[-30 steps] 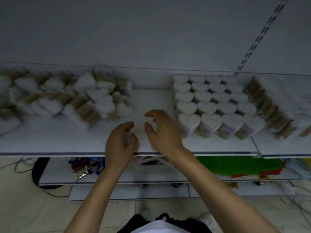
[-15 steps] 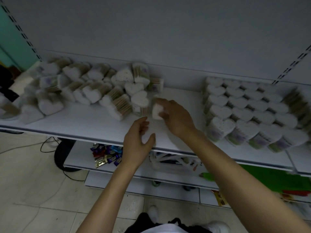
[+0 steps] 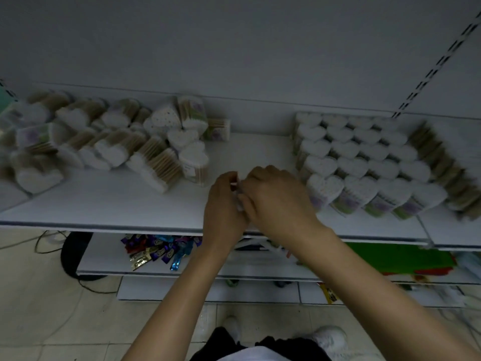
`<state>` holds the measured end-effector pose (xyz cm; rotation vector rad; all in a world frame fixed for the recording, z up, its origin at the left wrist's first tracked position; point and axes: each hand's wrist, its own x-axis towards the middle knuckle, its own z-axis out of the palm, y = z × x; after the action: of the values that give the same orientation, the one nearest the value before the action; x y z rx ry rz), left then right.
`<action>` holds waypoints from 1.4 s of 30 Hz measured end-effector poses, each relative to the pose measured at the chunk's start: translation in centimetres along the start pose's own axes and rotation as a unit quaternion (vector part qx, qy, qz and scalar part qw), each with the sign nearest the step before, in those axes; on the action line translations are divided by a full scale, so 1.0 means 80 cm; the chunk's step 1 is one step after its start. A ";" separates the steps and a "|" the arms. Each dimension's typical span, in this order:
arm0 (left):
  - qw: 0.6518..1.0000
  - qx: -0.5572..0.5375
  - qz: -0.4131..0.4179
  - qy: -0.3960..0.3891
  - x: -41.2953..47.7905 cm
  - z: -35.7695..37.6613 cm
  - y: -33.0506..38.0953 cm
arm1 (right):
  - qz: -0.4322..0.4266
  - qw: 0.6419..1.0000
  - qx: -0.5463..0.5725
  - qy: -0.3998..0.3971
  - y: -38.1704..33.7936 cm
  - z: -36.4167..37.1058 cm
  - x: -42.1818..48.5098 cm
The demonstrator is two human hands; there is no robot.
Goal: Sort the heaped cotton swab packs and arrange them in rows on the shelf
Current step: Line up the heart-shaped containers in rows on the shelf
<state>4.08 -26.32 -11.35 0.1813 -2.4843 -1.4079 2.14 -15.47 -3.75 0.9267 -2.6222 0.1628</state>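
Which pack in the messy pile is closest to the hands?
The upright heart-topped pack at the right front corner of the pile, just up-left of the left hand. The tipped pack beside it lies over, showing its sticks.

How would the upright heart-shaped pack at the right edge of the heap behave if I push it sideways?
The heart-shaped pack is probably light, since it seems to hold only thin swabs. It stands upright with nothing against its right side, so a push near the top may tip it. Its clear wall looks smooth, so on the white shelf it would likely slide.
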 end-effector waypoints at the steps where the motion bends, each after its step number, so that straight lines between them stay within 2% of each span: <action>1: 1.000 0.011 0.008 -0.009 0.002 0.003 0.000 | -0.001 1.000 -0.012 0.004 0.002 0.003 0.002; 3: 0.998 0.045 0.032 -0.022 0.003 0.007 -0.001 | 0.016 0.999 -0.031 -0.006 0.013 0.006 0.013; 7: 0.992 0.093 0.071 0.042 -0.001 0.012 0.000 | 0.081 0.977 -0.097 -0.171 0.049 0.014 0.071; 12: 0.986 0.139 0.070 0.055 0.003 0.018 -0.002 | 0.110 0.960 -0.122 -0.226 0.110 0.022 0.139; 16: 0.981 0.167 0.078 0.055 0.003 0.021 -0.010 | 0.118 0.963 -0.094 -0.222 0.129 0.025 0.155; 20: 0.977 0.176 0.102 0.063 0.004 0.021 -0.015 | 0.123 0.959 -0.114 -0.230 0.132 0.023 0.154; 22: 0.977 0.163 0.116 0.066 0.004 0.020 -0.013 | 0.120 0.955 -0.123 -0.243 0.128 0.018 0.152; 24: 0.985 0.107 0.112 0.081 0.001 0.016 -0.006 | 0.106 0.966 -0.102 -0.212 0.114 0.011 0.152; 27: 0.986 -0.016 0.069 0.154 -0.009 -0.001 0.004 | 0.098 0.991 0.054 -0.072 0.064 0.003 0.147; 29: 0.976 -0.056 0.029 0.210 -0.016 -0.017 0.006 | 0.083 0.978 0.189 -0.022 0.024 0.003 0.136; 31: 0.969 -0.062 -0.007 0.239 -0.022 -0.033 -0.001 | 0.043 0.966 0.251 -0.046 -0.010 0.009 0.125; 34: 0.969 -0.042 -0.015 0.243 -0.026 -0.055 -0.013 | 0.018 0.975 0.191 -0.113 -0.032 0.030 0.119; 37: 0.971 -0.030 -0.007 0.238 -0.027 -0.068 -0.014 | 0.010 0.978 0.172 -0.120 -0.029 0.034 0.113; 40: 0.979 -0.030 -0.023 0.202 -0.018 -0.068 -0.010 | -0.017 0.964 0.202 -0.174 -0.005 0.018 0.099; 42: 0.989 -0.020 -0.024 0.145 -0.007 -0.063 -0.010 | -0.037 0.955 0.205 -0.212 0.017 0.004 0.085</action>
<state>6.09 -30.69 -9.69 0.4083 -2.2259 -1.3416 -3.70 -18.50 -1.56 1.3209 -3.0006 0.5652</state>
